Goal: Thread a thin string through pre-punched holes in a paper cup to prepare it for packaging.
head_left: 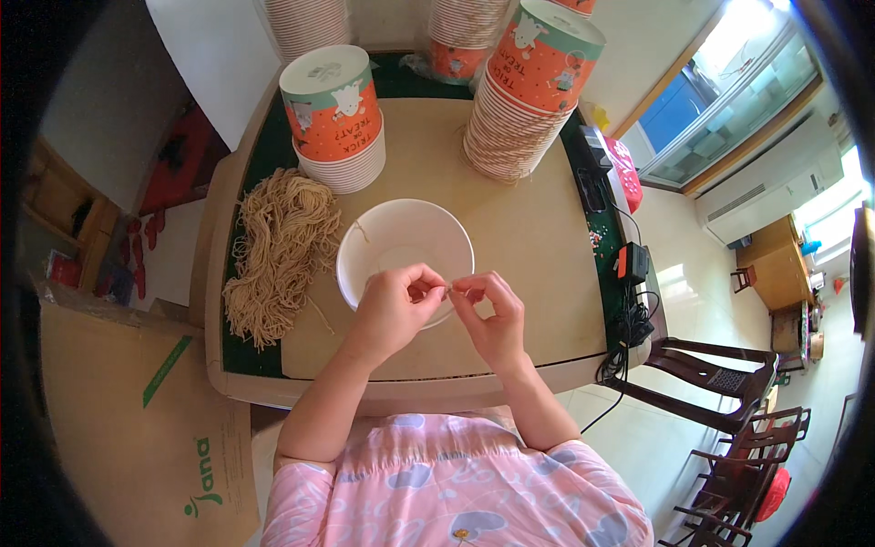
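Note:
A white paper bucket [406,223] stands mouth up on the table in front of me. A short piece of beige cord [363,233] shows against its far left inner wall. At the near rim, my left hand [401,305] pinches with thumb and forefinger. My right hand [490,310] pinches close beside it, fingertips almost touching. Between them is a tiny bit of what looks like beige cord, mostly hidden by the fingers. A large loose bundle of beige cords [281,251] lies left of the bucket.
Behind the bucket stand an upside-down stack of orange and green printed buckets [333,114] and a taller stack [524,100]; more stacks are farther back. Black cables and adapters [629,314] run along the right table edge. A cardboard box [137,410] is at left, a dark wooden chair [711,378] at right.

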The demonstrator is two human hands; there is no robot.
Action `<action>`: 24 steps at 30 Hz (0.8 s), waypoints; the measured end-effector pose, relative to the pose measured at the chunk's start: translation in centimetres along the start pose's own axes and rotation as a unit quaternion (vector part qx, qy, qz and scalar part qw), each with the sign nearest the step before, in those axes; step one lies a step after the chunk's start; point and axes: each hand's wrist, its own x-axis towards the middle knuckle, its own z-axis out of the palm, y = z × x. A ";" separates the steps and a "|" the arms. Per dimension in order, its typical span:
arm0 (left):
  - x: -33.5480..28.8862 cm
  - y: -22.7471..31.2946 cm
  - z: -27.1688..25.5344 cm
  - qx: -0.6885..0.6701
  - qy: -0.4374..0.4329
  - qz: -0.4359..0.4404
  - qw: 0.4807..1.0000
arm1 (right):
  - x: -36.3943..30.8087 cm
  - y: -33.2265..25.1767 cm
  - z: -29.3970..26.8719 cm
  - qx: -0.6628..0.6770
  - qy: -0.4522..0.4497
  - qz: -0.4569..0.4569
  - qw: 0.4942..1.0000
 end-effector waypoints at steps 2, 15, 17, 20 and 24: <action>0.0 -0.2 -0.1 -0.013 0.012 0.001 1.000 | 0.0 -0.3 0.0 -0.009 -0.004 0.005 1.000; -0.2 -0.5 -0.9 -0.077 0.008 -0.003 0.997 | 0.1 -0.6 0.0 -0.035 -0.033 0.008 0.999; -0.2 -0.5 -0.9 -0.087 -0.001 -0.015 0.996 | 0.2 -0.6 0.0 -0.035 -0.032 0.009 0.999; -0.4 -0.6 -0.9 -0.097 -0.001 -0.009 0.995 | 0.2 -0.7 0.1 -0.031 -0.031 0.010 0.999; -0.6 0.0 -0.9 -0.065 0.006 0.008 0.998 | 0.2 -0.6 0.1 -0.028 -0.026 0.014 0.999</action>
